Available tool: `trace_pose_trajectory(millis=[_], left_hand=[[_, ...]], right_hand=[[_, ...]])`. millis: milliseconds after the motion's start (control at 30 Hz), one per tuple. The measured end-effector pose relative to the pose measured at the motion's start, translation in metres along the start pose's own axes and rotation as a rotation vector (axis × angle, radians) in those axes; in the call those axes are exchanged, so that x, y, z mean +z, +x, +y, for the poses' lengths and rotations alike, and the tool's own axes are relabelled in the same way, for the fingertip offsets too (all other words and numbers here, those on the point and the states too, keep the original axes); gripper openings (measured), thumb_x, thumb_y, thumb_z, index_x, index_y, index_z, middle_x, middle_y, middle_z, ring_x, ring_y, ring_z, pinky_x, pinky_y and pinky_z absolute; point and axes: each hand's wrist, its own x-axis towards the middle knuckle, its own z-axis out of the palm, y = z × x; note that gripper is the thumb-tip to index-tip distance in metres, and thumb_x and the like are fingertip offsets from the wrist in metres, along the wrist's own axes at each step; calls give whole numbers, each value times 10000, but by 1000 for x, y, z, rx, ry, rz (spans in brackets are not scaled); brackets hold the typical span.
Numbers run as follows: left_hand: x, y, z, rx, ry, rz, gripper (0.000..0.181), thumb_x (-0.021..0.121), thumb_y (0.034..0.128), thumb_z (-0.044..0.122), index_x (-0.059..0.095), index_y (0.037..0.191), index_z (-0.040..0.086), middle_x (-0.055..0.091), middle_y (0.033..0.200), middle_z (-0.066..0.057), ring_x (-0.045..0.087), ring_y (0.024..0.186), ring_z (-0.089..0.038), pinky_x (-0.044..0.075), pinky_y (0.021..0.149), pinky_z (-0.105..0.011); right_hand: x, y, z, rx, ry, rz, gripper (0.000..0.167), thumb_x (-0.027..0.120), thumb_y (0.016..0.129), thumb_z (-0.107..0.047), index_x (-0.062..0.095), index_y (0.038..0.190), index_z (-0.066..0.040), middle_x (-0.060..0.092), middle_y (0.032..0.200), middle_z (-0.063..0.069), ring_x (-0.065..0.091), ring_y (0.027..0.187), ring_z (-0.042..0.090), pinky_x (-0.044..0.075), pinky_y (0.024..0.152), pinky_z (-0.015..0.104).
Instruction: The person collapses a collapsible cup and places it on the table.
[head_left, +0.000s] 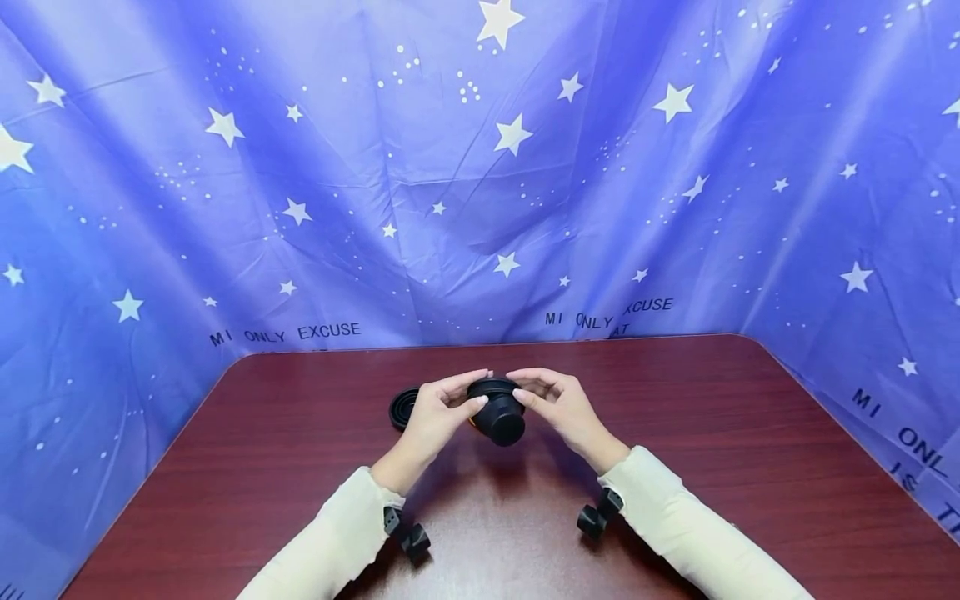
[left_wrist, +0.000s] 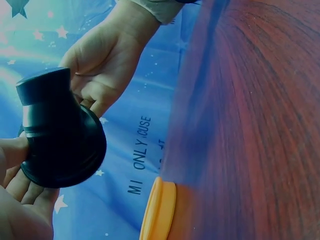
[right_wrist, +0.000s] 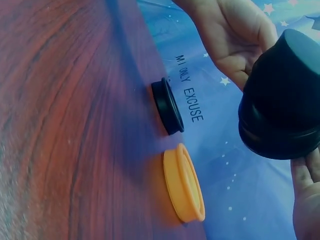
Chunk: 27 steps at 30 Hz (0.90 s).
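Above the table, a black collapsible cup (head_left: 501,421) is stretched out, its wide rim away from the person and its narrow end tilted down toward them. My left hand (head_left: 431,417) grips the rim on the left, thumb on the near side and fingers behind. On the opposite side my right hand (head_left: 558,408) pinches the same rim between thumb and fingers. The left wrist view shows the cup (left_wrist: 60,130) from the side, with both hands around its wide end. The inside of the cup is hidden.
A flat black ringed piece (head_left: 402,407) lies on the dark red wooden table (head_left: 300,467), left of the cup. Beside it lies a flat round orange piece (right_wrist: 181,185), almost hidden in the head view. A blue star-printed curtain (head_left: 450,208) hangs behind the table.
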Motion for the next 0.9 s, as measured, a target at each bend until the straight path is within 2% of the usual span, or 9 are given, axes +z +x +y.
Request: trace_pose_trajectory(millis=[267,367,433,667,900], left_hand=[[7,-7,28,-16,18,15,408,683,801,-75,596,1199,-87,622,1162,-224,618,1045,-111,493,882,-235],[8,-8,29,-16,24,28,400,688,797,-72,607,1188,-81,631,1150,-219,626,1030,-118,498,872,-233],[7,-7,26,-17,28,31,390,690,801,-62,615,1183,-71,636,1144,-212,631,1017,-114,501,864,-230],[5,0,3,-6,-10,38,382,700,794,-62,633,1169,-55,651,1130,-194,634,1008,-98,498,869,-227],[1,-1,2,41,-94,25,399,700,805,-28,612,1193,-58,638,1145,-220,632,1048,-143,499,877,-248]], right_hand=[[6,-1,-5,36,-47,-28,301,665,866,-58,626,1143,55,676,1056,192,654,889,105,533,725,240],[7,-2,-6,52,-72,-21,294,674,861,-69,640,1130,45,683,1034,192,659,854,102,531,725,237],[7,-2,-6,63,-92,-14,287,678,861,-78,651,1124,32,688,1029,181,661,841,102,530,730,233],[7,-3,-6,51,-110,-9,286,681,856,-66,652,1118,42,689,1023,189,662,811,93,540,703,248],[6,-4,-9,24,-64,15,286,680,845,-26,643,1112,70,677,996,237,658,795,88,537,690,234]])
